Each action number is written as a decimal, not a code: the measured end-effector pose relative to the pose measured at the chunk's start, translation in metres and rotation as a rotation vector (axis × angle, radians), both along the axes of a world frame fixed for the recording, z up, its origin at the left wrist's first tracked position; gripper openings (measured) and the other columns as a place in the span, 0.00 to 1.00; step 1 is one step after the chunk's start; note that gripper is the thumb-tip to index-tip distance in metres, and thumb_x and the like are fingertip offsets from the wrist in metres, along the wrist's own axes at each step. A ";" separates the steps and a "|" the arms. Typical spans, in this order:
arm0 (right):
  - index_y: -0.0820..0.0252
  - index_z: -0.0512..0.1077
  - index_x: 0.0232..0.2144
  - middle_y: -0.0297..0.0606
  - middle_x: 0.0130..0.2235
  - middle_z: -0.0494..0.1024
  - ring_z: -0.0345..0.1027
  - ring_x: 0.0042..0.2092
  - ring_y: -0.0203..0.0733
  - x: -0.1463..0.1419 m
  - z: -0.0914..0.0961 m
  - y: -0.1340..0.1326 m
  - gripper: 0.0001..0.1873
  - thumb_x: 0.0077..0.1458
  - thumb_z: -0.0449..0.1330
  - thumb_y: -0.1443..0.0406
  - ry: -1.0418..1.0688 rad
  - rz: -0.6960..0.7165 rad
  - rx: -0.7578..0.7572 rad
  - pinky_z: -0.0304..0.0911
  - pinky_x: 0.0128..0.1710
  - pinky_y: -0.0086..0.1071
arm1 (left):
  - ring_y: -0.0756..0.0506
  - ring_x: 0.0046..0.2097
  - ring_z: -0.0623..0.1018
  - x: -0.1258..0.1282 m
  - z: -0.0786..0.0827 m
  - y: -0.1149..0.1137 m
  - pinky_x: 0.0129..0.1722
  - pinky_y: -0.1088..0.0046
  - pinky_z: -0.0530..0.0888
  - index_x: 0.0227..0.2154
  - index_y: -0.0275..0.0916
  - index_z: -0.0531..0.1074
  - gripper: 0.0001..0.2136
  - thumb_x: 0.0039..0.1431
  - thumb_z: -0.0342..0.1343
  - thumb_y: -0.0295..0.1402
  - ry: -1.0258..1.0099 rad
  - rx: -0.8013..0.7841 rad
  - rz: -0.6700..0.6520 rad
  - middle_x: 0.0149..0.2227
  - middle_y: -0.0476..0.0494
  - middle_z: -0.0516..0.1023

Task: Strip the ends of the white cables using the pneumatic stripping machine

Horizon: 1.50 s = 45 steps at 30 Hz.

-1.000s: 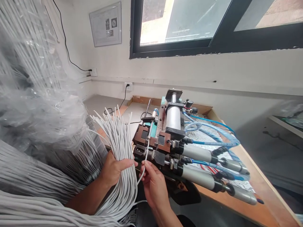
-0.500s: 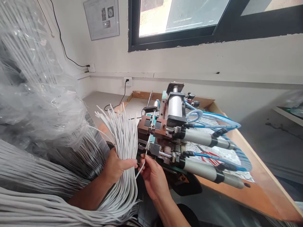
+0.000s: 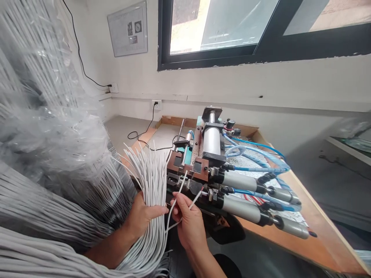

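Observation:
My left hand (image 3: 142,214) is wrapped round a thick bundle of light grey cables (image 3: 153,181), whose cut ends fan out upward. Just right of it, my right hand (image 3: 188,220) pinches a single grey cable (image 3: 180,189) between thumb and fingers. That cable's tip points up at the jaws of a pneumatic wire-stripping machine (image 3: 188,170). A second cable (image 3: 197,199) with a reddish tip lies across the same hand, slanting up to the right. The lower ends of both cables run back toward the bundle.
Plastic-wrapped cable bundles (image 3: 52,139) hang and lie at the left. The machine's air cylinders (image 3: 240,208) and blue hoses (image 3: 261,168) extend right over a wooden-edged bench (image 3: 327,235). A black power cord (image 3: 153,119) runs down from the wall socket. A window (image 3: 217,31) is above.
The red-tipped cable has left the jaws and now slants right across my right hand. Another cable is now between my right fingers. The machine's jaws have moved apart. My left hand keeps its hold.

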State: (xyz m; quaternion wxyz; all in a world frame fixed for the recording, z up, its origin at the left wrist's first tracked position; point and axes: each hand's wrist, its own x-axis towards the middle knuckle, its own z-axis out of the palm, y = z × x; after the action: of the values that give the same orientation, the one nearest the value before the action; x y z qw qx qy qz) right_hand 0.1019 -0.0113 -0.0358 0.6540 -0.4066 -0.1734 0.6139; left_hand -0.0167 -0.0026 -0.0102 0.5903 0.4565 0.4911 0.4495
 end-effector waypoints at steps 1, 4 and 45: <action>0.63 0.74 0.25 0.31 0.20 0.68 0.52 0.19 0.27 0.000 0.000 0.002 0.14 0.36 0.66 0.58 0.016 -0.001 -0.013 0.45 0.16 0.22 | 0.47 0.29 0.73 -0.001 -0.001 0.000 0.32 0.73 0.70 0.26 0.37 0.73 0.10 0.36 0.61 0.25 -0.032 0.009 -0.001 0.24 0.52 0.75; 0.63 0.74 0.24 0.29 0.19 0.67 0.51 0.17 0.25 0.000 0.001 0.007 0.16 0.33 0.68 0.57 0.066 -0.025 -0.070 0.44 0.14 0.20 | 0.47 0.27 0.73 -0.002 -0.002 0.000 0.30 0.72 0.71 0.24 0.36 0.73 0.07 0.37 0.61 0.25 -0.126 0.044 -0.021 0.23 0.50 0.75; 0.63 0.73 0.22 0.26 0.14 0.61 0.50 0.17 0.25 -0.008 -0.005 -0.009 0.14 0.33 0.68 0.60 -0.018 -0.016 -0.059 0.45 0.16 0.21 | 0.47 0.31 0.72 0.003 -0.006 -0.003 0.34 0.73 0.68 0.26 0.38 0.73 0.08 0.37 0.60 0.25 -0.061 0.145 -0.068 0.25 0.51 0.75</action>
State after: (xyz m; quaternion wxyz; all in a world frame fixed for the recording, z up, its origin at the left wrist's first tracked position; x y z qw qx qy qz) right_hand 0.0944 -0.0205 -0.0409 0.6451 -0.4325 -0.1577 0.6099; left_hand -0.0140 -0.0060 -0.0159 0.5855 0.5006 0.4232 0.4770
